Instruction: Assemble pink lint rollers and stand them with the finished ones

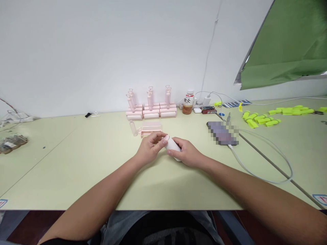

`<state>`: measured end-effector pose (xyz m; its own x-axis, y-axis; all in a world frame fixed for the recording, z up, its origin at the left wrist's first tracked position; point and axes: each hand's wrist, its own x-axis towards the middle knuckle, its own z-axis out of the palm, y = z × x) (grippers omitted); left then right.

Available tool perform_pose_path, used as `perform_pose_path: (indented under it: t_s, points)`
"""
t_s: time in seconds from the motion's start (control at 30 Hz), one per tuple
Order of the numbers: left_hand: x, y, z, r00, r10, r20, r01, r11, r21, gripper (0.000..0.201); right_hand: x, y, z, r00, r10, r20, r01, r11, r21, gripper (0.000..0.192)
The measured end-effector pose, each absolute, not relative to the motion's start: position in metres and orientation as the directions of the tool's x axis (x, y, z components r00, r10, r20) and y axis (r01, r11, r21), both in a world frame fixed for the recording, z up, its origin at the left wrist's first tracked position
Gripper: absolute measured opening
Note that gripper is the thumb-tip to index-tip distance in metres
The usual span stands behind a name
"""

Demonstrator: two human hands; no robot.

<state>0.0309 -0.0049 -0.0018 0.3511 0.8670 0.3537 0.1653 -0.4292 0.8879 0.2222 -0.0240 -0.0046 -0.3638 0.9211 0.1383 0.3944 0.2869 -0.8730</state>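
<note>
My right hand (pixel 187 153) is closed around a white roll (pixel 174 146), which looks like a lint-roller refill and is held tilted above the table. My left hand (pixel 150 147) is closed at the roll's upper left end, thumb and fingers pinching its rim. Just behind my left hand lies an open pink case (pixel 151 127), partly hidden by the fingers. Beside that case a clear pinkish tube (pixel 133 128) stands slightly tilted.
By the wall stand several pink cases (pixel 151 114) with upright clear handles (pixel 150 102). A bottle (pixel 188 102) is to their right. Farther right are a phone (pixel 221 132) on a white cable (pixel 245 166) and several neon yellow strips (pixel 260 118). Wrapped items (pixel 12 143) lie far left.
</note>
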Motion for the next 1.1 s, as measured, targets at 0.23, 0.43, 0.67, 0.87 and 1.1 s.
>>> perform_pose_path:
  t_s: [0.23, 0.43, 0.67, 0.87, 1.1]
  points:
    - [0.03, -0.01, 0.0, 0.222, 0.842, 0.491, 0.385, -0.538, 0.75, 0.079, 0.221, -0.026, -0.002, -0.275, 0.951, 0.144, 0.397, 0.248, -0.884, 0.032]
    - [0.027, -0.013, 0.007, 0.534, 0.677, 0.506, 0.361, -0.724, 0.588, 0.045, 0.222, -0.023, -0.006, -0.253, 0.949, 0.188, 0.397, 0.279, -0.874, 0.033]
    - [0.006, 0.005, 0.022, 0.275, 0.903, 0.332, 0.761, -0.415, 0.499, 0.035, 0.225, -0.021, -0.007, -0.193, 0.97, 0.147, 0.328, 0.205, -0.922, 0.055]
    - [0.003, 0.008, 0.018, 0.294, 0.956, -0.003, 0.936, -0.288, 0.202, 0.032, 0.226, -0.023, -0.006, -0.181, 0.977, 0.11, 0.341, 0.167, -0.925, 0.077]
    - [0.007, 0.01, 0.006, 0.369, 0.928, -0.049, 0.914, -0.353, 0.2, 0.033, 0.225, -0.022, -0.007, -0.176, 0.973, 0.15, 0.306, 0.199, -0.931, 0.066]
